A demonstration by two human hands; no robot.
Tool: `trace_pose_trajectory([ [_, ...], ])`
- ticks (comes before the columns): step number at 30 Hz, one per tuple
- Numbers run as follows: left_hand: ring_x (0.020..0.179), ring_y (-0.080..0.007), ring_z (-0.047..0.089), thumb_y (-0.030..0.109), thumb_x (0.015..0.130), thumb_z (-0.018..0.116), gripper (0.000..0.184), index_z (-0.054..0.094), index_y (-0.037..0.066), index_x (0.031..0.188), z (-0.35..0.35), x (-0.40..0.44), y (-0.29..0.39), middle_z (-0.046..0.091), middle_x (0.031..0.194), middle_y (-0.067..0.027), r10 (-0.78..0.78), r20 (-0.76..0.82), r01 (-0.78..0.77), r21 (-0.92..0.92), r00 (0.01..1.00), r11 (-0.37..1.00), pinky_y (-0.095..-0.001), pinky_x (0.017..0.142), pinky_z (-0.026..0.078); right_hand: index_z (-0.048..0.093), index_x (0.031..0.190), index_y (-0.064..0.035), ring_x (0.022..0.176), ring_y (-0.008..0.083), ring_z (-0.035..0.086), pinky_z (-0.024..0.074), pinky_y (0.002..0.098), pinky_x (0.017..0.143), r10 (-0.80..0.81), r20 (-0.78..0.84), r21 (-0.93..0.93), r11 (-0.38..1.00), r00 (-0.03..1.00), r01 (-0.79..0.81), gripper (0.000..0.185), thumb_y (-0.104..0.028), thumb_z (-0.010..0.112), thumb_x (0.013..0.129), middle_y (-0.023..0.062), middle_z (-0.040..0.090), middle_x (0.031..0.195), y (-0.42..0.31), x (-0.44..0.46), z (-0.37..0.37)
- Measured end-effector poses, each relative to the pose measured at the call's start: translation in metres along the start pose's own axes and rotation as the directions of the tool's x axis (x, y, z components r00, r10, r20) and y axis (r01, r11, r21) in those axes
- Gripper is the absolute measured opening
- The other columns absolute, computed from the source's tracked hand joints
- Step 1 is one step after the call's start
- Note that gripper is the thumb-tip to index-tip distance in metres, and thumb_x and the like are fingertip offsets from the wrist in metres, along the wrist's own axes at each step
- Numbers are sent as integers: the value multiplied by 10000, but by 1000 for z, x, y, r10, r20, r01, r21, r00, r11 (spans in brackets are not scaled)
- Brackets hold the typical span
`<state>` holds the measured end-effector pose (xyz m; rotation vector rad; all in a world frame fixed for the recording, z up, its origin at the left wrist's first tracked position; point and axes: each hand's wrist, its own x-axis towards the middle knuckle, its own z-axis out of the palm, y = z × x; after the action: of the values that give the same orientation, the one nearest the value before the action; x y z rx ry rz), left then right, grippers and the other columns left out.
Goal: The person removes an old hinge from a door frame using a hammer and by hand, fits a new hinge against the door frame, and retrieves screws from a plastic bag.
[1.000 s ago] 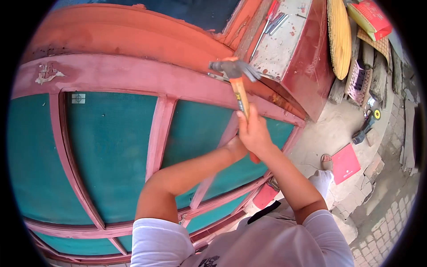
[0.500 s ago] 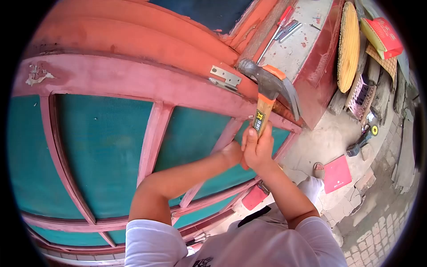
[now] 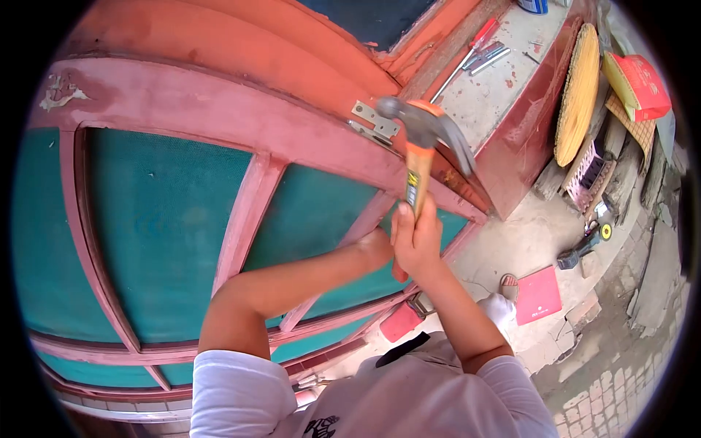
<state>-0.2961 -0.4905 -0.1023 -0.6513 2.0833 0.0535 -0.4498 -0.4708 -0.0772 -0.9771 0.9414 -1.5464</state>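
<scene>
My right hand (image 3: 418, 237) is wrapped round the wooden handle of a claw hammer (image 3: 431, 131), thumb lying along the grip. The hammer's head, with orange trim, is raised close to a metal hinge (image 3: 376, 120) on the edge of the pink door (image 3: 219, 98). Its striking face overlaps the hinge's right end from here; contact cannot be made out. My left hand (image 3: 376, 247) is against the door's frame just left of my right hand, with its fingers mostly hidden. Green screen mesh (image 3: 161, 226) fills the door's panels.
On the ledge (image 3: 485, 102) lie a red-handled screwdriver (image 3: 467, 57), metal pieces and a few nails or screws. A yellow woven cushion (image 3: 577, 95) and a red box (image 3: 639, 87) stand at right. On the ground are a power tool (image 3: 580, 248) and a pink board (image 3: 539, 294).
The hammer and my right hand have shifted slightly left in view, and the hammer's head now overlaps the hinge's end. The whole view has also shifted a little.
</scene>
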Motion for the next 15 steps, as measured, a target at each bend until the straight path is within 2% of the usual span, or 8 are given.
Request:
trace_pose_trajectory([
  [2,1124,-241,539,225,897,509,354,542,96,1225,-7,0,1,566,1220,-96,14,28,-16,45,999,999,-381,916,438,429,1217,-28,729,474,616,474,497,603,-76,-124,20,997,989,79,327,-211,508,958,268,618,799,17,-7,11],
  [5,1020,-251,596,203,866,533,281,614,89,1110,-11,-3,5,623,1101,-101,40,104,-57,165,994,985,-393,842,477,431,1217,-30,727,464,625,476,494,603,0,15,-201,980,1000,3,328,-220,504,961,246,627,790,17,13,5],
  [8,917,-261,653,180,834,557,228,686,83,995,-14,-5,9,680,982,-106,52,249,-122,274,967,954,-404,768,515,441,1064,-27,462,113,509,400,269,435,-36,67,-146,988,997,45,206,-226,434,1011,23,496,560,-9,9,-24],
  [9,882,-265,672,173,823,564,217,709,80,956,-19,-4,10,699,942,-108,47,264,-120,267,963,956,-408,743,528,440,1068,-26,456,115,500,396,266,431,-47,41,-171,984,998,54,226,-246,420,1015,26,494,565,-14,8,-36],
  [11,839,-266,688,157,794,582,197,728,69,892,-28,-8,14,710,919,-112,23,157,-51,176,987,983,-430,718,537,439,1077,-24,446,119,482,389,259,422,-57,10,-220,974,998,57,269,-284,391,1024,31,491,575,-24,-4,-60],
  [12,817,-267,695,149,779,590,189,737,63,860,-31,-11,15,716,907,-114,8,110,-22,129,994,991,-441,706,542,439,1080,-25,440,118,469,386,258,418,-17,18,-185,982,1000,20,292,-304,371,1027,34,485,578,-33,-4,-71],
  [15,738,-283,691,226,783,587,209,721,67,802,-30,-7,11,707,823,-128,56,-37,-61,-141,998,988,-450,655,534,436,1107,-23,422,114,422,380,247,406,80,61,-137,988,995,-72,391,-379,292,1035,47,455,586,-54,2,-106],
])
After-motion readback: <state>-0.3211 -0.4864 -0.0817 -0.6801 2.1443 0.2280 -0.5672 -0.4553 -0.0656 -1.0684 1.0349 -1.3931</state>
